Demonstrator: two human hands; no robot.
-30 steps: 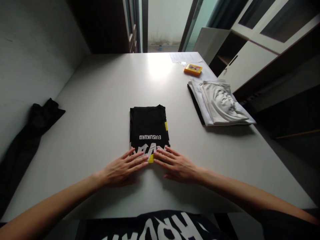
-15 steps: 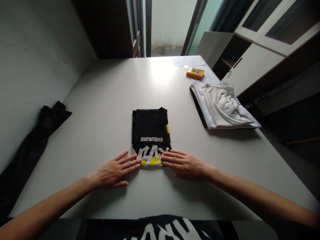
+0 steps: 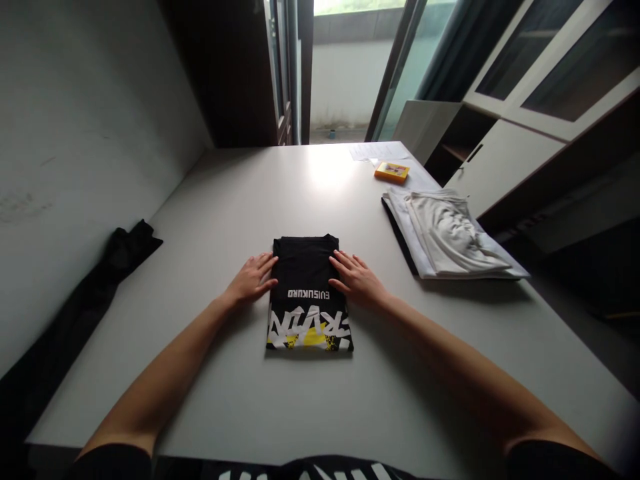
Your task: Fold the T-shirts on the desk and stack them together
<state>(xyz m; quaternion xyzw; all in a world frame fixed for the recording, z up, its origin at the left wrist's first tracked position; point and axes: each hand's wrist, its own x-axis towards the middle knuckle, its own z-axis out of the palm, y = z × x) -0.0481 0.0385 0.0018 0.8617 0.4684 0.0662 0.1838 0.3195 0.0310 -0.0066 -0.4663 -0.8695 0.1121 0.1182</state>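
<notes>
A folded black T-shirt [image 3: 307,267] with white lettering and yellow patches lies flat on the white table [image 3: 225,393], its print upside down to me. At its left edge rests my left hand [image 3: 253,277], fingers spread and fingertips touching the cloth. My right hand [image 3: 357,277] lies opposite on the right edge, also spread, with its fingertips on the fabric. Neither hand grips the shirt.
To the right sits a stack of folded white and black clothes [image 3: 450,233]. Behind it are a yellow-orange box [image 3: 393,172] and some paper sheets [image 3: 380,152]. A dark garment [image 3: 95,287] hangs over the left table edge beside the wall.
Both hands have slid away from me along the shirt's sides, from its near printed end to its upper half. The near edge now shows uncovered. The camera view has tilted up.
</notes>
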